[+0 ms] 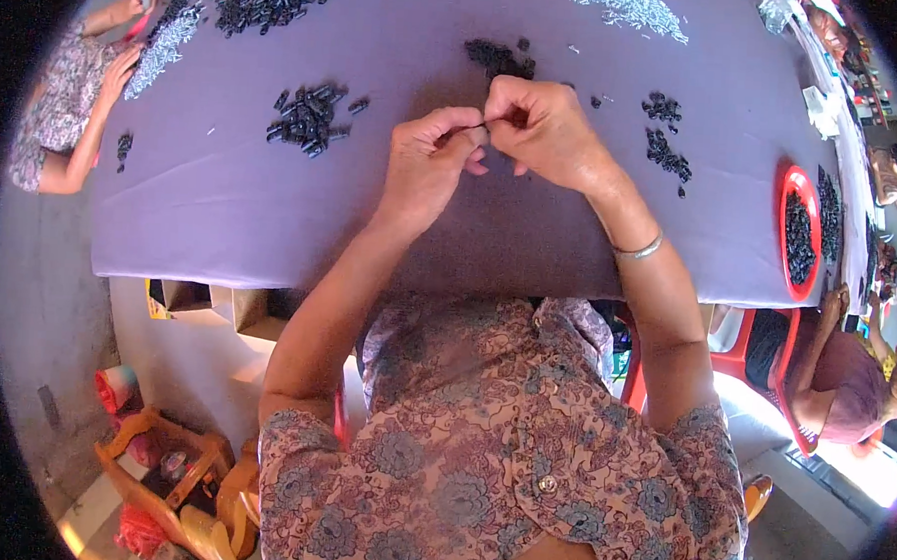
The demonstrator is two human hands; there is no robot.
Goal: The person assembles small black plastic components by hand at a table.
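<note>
My left hand (pixel 432 159) and my right hand (pixel 545 132) meet above the middle of the table, fingertips nearly touching. Both are pinched on a tiny dark piece (pixel 483 126), mostly covered by the fingers, so its kind cannot be made out. Just beyond the hands lies a heap of small black parts (pixel 496 58). Left of them is a loose pile of short black cylindrical pieces (pixel 309 120). On the right, small black parts (pixel 666 154) lie in two little clusters. A bracelet circles my right wrist.
A purple cloth (pixel 201 219) covers the table. At the far side are a big black heap (pixel 281 0) and a pile of small silvery pieces (pixel 633 8). A red tray (pixel 784 265) of black parts stands at the right edge. Other people sit at left and right.
</note>
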